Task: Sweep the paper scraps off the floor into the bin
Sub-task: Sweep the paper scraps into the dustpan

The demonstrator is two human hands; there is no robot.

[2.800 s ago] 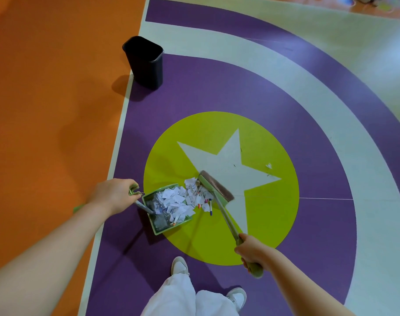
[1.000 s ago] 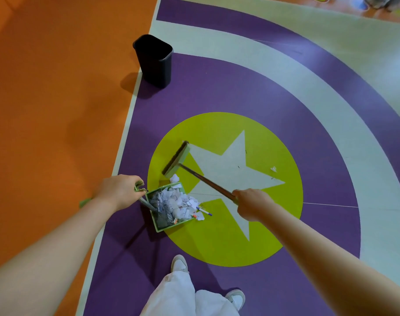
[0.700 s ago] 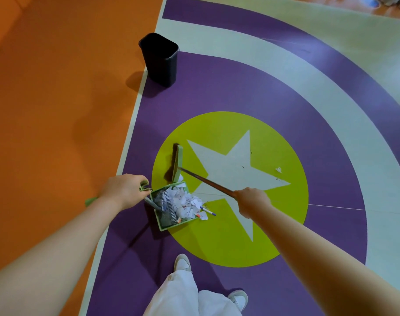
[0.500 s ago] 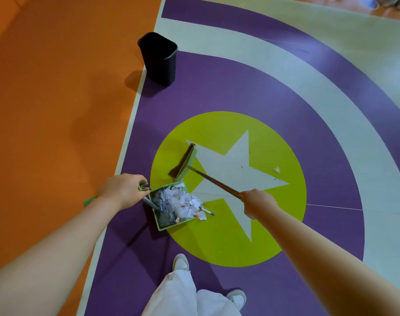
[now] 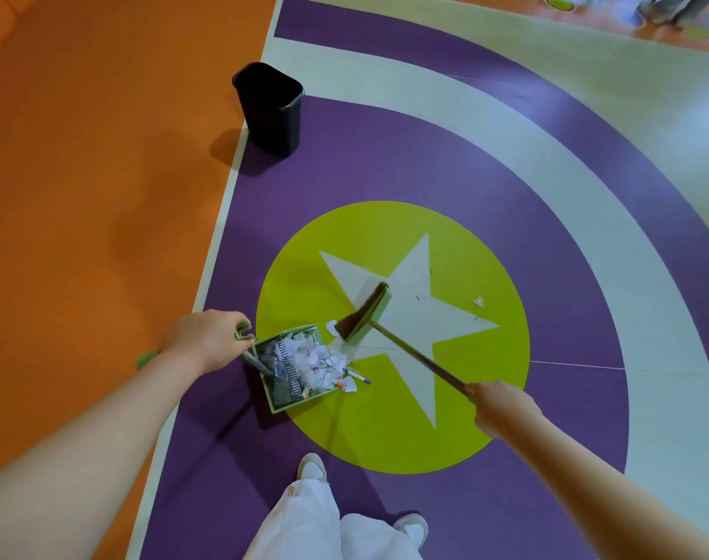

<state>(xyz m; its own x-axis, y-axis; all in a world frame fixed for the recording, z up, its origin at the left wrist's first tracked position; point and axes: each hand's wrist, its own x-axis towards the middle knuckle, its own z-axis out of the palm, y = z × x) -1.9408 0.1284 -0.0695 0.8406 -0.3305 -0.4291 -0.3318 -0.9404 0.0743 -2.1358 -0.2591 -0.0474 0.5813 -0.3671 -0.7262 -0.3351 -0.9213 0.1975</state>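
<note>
paper scraps [image 5: 310,363] in dustpan [image 5: 292,371], beside left hand [image 5: 207,341] fingers [image 5: 233,319]

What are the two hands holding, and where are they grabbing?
The left hand grips the green dustpan by its handle. The right hand grips the broom by its long stick.

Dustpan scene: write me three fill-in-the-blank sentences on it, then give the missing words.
1. The left hand holds the handle of the green ____.
2. The broom head rests on the pale ____ painted in the yellow-green circle.
3. The black bin stands ____, apart from the dustpan.

Missing words: dustpan; star; upright
</note>
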